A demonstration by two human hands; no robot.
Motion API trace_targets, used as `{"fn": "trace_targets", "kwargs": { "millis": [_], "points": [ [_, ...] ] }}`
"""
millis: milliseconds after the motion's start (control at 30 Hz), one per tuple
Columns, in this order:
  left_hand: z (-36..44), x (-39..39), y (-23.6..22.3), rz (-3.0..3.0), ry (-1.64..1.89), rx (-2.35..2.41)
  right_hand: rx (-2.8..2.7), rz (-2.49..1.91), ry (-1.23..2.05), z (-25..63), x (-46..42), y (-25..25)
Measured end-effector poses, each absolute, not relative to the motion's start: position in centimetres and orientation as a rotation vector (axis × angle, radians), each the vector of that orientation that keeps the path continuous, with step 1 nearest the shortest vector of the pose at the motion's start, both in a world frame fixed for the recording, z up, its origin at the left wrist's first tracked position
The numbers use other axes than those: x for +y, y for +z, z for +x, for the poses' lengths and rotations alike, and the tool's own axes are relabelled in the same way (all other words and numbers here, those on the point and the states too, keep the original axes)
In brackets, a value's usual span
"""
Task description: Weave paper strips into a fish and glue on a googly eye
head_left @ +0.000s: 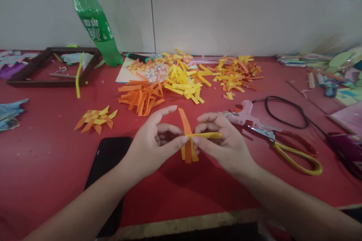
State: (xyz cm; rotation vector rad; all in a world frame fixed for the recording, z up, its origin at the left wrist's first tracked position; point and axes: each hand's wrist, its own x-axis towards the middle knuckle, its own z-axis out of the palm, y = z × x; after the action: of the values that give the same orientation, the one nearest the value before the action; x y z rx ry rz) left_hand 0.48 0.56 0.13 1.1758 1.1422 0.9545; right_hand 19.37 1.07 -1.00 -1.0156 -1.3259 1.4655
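Between my two hands is a small weave of orange and yellow paper strips, held just above the red table. One orange strip stands up from it, a yellow one points right, and several ends hang down. My left hand pinches the weave from the left with thumb and fingers. From the right, my right hand grips it near the base of the yellow strip, thumb in front. Some fingertips are hidden behind the paper. A finished-looking woven orange and yellow fish lies to the left of my left hand.
Piles of orange strips and yellow strips lie beyond my hands. A black phone is under my left forearm. At right are a pink glue gun with its cord and scissors. A green bottle and brown frame stand back left.
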Motion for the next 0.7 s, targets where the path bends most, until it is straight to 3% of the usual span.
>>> {"fn": "trace_targets", "kwargs": {
  "millis": [700],
  "points": [
    [0.54,0.42,-0.19,1.260,0.980,1.143,-1.330,-1.069,1.466,19.34,1.02,-1.10]
  ]
}}
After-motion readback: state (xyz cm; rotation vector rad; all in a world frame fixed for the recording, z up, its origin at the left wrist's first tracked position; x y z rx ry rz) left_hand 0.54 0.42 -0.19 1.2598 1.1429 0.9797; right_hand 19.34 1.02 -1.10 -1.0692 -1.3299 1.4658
